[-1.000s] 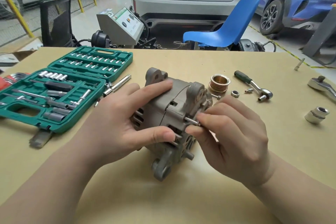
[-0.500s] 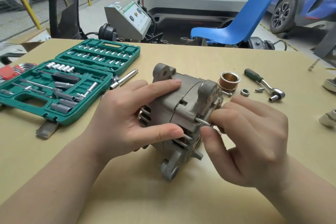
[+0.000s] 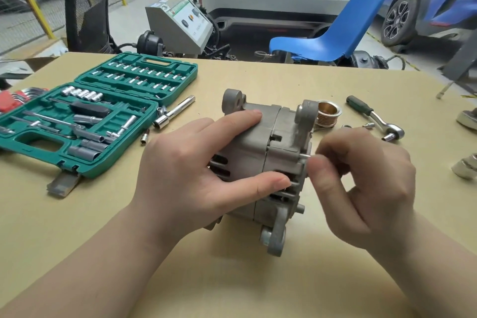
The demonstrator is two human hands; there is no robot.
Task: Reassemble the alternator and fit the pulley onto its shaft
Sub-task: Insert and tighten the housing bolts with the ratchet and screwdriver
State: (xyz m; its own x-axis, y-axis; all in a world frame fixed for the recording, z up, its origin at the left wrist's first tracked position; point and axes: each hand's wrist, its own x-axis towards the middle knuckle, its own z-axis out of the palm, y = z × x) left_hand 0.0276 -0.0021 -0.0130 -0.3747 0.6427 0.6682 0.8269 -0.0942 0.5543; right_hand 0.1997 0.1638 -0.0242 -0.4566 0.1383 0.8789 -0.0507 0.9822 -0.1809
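Here the alternator [image 3: 268, 160] lies on its side in the middle of the table [image 3: 258, 279], between your two hands. Your left hand [image 3: 196, 170] wraps its rear half: the index finger lies along the top of the housing, the thumb presses the lower side by the vent slots, and the palm covers the back. Your right hand [image 3: 361, 178] sits just beside the front face, thumb and fingertips pinched on the head of a through bolt [image 3: 304, 156] that sticks out of the housing; a short bare stretch of its shank shows between the casting and your thumb. A second bolt head [image 3: 300, 208] shows lower on the same face, apart from both hands.

Just behind the alternator's upper ear stands the pulley [image 3: 327, 113], on the table and off the shaft. To its right lie a small nut [image 3: 346, 126], largely hidden by your hand, and a ratchet [image 3: 374, 119] with a green grip. To your left, well apart from the alternator, the green socket case [image 3: 98, 111] lies open, with an extension bar [image 3: 174, 112] and loose sockets beside it.
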